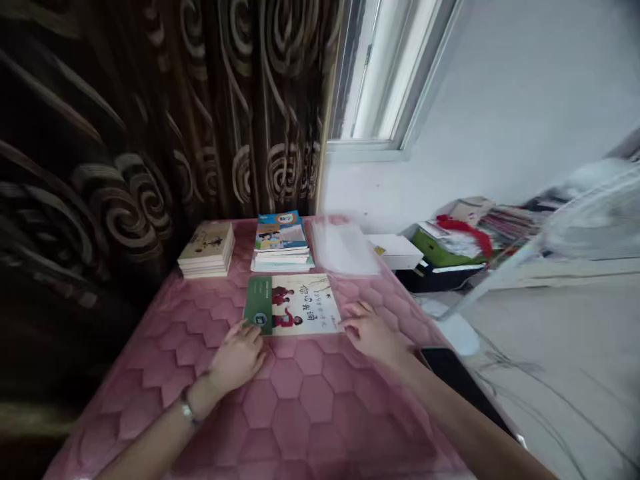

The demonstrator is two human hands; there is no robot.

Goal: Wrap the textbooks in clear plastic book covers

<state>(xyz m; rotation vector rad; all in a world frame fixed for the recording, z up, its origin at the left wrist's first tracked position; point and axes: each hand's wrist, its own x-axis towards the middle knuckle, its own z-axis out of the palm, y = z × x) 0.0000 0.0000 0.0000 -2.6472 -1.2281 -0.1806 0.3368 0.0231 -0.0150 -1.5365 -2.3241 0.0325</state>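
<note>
A flat book (295, 305) with a green band on its left, red-clad figures and large dark characters lies on the pink quilted cover. My left hand (238, 357) is at its near left corner, fingertips at the edge and thumb apart. At the right edge is my right hand (373, 333), its fingers loosely spread and touching or very close to the corner. Neither hand is wrapped around the book. Behind it stand a stack of tan books (207, 250), a stack topped by a blue picture book (281, 233), and blurred white papers (347, 247).
A dark phone (463, 383) lies along the right edge, beside my right forearm. A white box (397, 252) sits beyond the far right corner. Patterned curtain (240, 100) hangs at the left and back. On the right floor are a white fan (590, 207), cables and piled belongings.
</note>
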